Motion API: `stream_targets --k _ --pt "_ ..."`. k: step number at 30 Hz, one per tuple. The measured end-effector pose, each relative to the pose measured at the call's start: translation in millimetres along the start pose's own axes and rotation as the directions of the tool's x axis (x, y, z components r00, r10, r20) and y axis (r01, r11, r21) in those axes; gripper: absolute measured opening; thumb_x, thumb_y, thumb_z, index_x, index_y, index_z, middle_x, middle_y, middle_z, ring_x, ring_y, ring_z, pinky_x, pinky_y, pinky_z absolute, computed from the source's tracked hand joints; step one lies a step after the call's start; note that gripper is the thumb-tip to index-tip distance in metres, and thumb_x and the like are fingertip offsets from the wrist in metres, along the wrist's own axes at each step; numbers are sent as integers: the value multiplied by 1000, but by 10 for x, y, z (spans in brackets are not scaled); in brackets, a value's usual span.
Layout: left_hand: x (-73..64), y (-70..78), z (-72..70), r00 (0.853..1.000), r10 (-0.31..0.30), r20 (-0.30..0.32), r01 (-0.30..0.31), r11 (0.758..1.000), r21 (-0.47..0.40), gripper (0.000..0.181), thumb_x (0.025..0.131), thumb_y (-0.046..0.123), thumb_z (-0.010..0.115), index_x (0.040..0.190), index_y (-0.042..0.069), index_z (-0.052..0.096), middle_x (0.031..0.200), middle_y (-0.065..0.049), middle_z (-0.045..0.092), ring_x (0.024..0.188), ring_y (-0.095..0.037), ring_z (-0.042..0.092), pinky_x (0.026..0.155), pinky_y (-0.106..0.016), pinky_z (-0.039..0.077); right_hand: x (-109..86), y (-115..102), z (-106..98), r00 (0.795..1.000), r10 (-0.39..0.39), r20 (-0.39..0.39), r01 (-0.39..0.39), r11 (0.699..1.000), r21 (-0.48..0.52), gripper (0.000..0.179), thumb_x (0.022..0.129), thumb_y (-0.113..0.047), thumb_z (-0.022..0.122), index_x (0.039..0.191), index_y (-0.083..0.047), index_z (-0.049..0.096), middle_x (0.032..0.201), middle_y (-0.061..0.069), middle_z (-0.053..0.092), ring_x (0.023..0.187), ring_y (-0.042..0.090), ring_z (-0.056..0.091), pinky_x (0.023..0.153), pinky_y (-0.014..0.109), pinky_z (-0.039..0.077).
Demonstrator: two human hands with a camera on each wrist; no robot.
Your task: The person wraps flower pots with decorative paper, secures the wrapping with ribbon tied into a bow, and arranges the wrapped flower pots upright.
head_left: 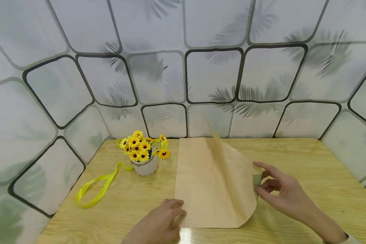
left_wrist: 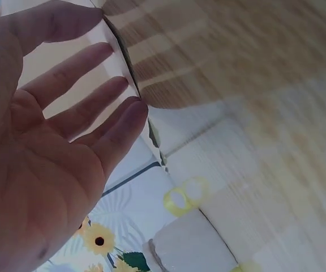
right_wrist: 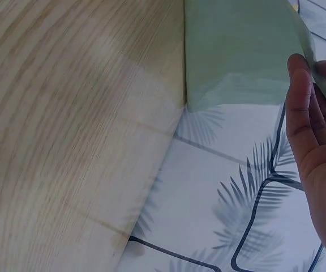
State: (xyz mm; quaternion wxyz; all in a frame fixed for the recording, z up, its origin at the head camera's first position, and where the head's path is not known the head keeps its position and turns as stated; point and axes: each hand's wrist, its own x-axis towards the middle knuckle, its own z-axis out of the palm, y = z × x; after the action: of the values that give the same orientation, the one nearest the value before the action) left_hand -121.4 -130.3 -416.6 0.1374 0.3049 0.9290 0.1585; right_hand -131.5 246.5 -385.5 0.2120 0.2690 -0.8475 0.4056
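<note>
A sheet of wrapping paper [head_left: 198, 179], tan on the face turned up and green beneath, lies on the wooden table. My right hand [head_left: 283, 193] pinches its right edge between thumb and fingers, and that side is raised and bent. The green underside [right_wrist: 236, 51] shows in the right wrist view, beside the right hand [right_wrist: 318, 136]. At the paper's lower left edge, my left hand [head_left: 161, 220] rests with its fingertips along the border. In the left wrist view, the left hand [left_wrist: 50, 164] has its fingers loosely extended against the edge.
Yellow flowers [head_left: 137, 145] stand in a small white pot [head_left: 145, 166] left of the paper. A yellow ribbon [head_left: 100, 189] lies looped on the table [head_left: 125, 206]. Patterned fabric walls [head_left: 213, 74] rise behind and at both sides.
</note>
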Motion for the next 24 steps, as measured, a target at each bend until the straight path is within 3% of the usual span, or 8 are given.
stream_targets --k 4,7,11,13,16,20,24 --pt "7 12 14 1000 -3 -17 3 1000 -22 31 89 21 72 119 14 73 143 -8 59 131 -28 56 105 -42 52 -6 6 -26 1000 -21 1 21 1000 -18 75 70 18 82 138 -2 60 98 -5 65 75 -4 69 62 12 54" --pt "27 10 16 1000 -9 -28 9 1000 -17 26 92 24 72 116 14 74 139 -7 61 126 -28 58 102 -40 54 -14 20 -59 999 -48 6 48 999 -13 74 69 16 83 137 -2 62 115 -12 71 88 -6 69 69 11 55" --pt "39 21 16 999 -18 -43 18 1000 -2 21 90 21 74 110 14 75 134 -8 63 120 -30 60 98 -40 56 -45 25 -138 999 -50 22 50 998 -23 62 79 10 78 137 -5 64 137 -20 63 111 -10 64 82 7 53" --pt "38 33 12 998 -25 -49 26 1000 6 20 90 22 75 109 14 75 133 -9 64 119 -30 61 97 -40 56 -53 9 -172 1000 -23 0 23 998 -50 51 85 8 74 133 -8 68 132 -23 65 112 -12 63 84 5 51" --pt "41 48 14 998 -35 -46 35 999 21 20 89 21 75 107 14 76 132 -9 64 121 -30 60 98 -40 56 -41 17 -188 997 -19 -69 14 997 -76 38 87 11 70 120 -8 75 118 -24 71 99 -13 67 80 5 53" --pt "51 54 17 999 -14 -50 17 999 51 18 88 20 74 104 13 78 131 -10 66 122 -28 59 99 -39 56 -18 58 -208 990 -43 -132 31 995 -92 34 82 19 71 106 -5 78 104 -21 74 89 -12 69 74 7 54" --pt "59 55 8 999 -3 -53 7 997 80 14 88 20 75 100 13 78 129 -10 67 121 -28 61 98 -39 57 -10 87 -233 987 -61 -150 46 994 -101 38 76 22 73 101 -6 79 96 -13 75 84 -10 68 70 6 54"
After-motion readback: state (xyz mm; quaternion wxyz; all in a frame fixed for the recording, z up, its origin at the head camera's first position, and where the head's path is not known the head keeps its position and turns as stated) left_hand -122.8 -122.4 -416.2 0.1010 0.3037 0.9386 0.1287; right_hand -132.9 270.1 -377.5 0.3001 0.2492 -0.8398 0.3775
